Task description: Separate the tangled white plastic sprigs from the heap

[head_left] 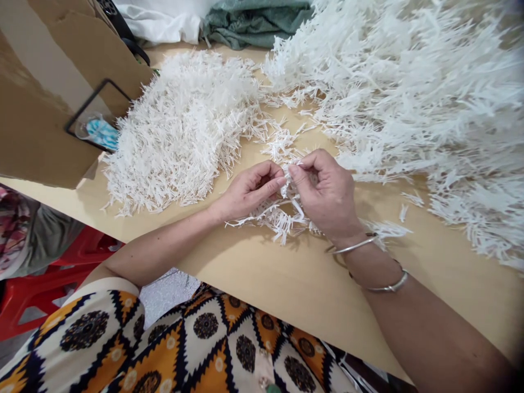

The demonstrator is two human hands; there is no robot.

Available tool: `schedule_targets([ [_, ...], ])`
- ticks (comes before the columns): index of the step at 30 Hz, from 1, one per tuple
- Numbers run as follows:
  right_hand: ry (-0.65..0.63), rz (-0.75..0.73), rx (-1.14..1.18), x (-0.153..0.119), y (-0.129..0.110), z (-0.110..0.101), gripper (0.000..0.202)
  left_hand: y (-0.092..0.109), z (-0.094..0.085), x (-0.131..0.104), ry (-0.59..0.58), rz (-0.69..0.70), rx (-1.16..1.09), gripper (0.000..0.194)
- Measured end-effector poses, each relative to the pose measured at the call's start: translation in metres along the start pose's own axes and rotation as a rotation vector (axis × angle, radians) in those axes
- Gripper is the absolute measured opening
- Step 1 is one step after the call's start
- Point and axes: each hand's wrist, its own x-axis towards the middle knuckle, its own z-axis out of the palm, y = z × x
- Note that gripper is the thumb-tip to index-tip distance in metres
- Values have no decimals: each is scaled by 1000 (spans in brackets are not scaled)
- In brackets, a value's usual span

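Near the middle of the table, my left hand (256, 188) and my right hand (325, 194) meet, their fingertips almost touching. Both pinch a strand of white plastic pieces (286, 221), whose lower part hangs and lies on the tabletop beneath them. The exact grip between the fingertips is too small to make out. A dense heap of short white pieces (184, 125) lies to the left of my hands. Behind and to the right spreads a bigger pile of longer white pieces (409, 93). A few loose bits (280, 142) are scattered just beyond my fingers.
A cardboard box (49, 98) stands at the left, with a black wire frame and a blue-and-white item beside it. Green cloth (257, 24) and white cloth (159, 24) lie at the table's back. Red stools (36, 289) are below at the left, beside the table (254, 273).
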Motion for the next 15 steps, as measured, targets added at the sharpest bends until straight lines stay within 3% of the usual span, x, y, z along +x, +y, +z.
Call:
schedule_targets([
  [6, 174, 244, 258, 7, 24, -1, 23, 6, 0, -4, -113, 18, -30, 31],
  [8, 203, 300, 356, 9, 30, -4, 21, 6, 1, -4, -90, 2, -73, 30],
  [10, 163, 273, 383, 10, 31, -5, 14, 5, 1, -3, -35, -5, -117, 30],
  [15, 63, 103, 277, 6, 16, -8, 31, 3, 0, 0, 41, -13, -150, 30],
])
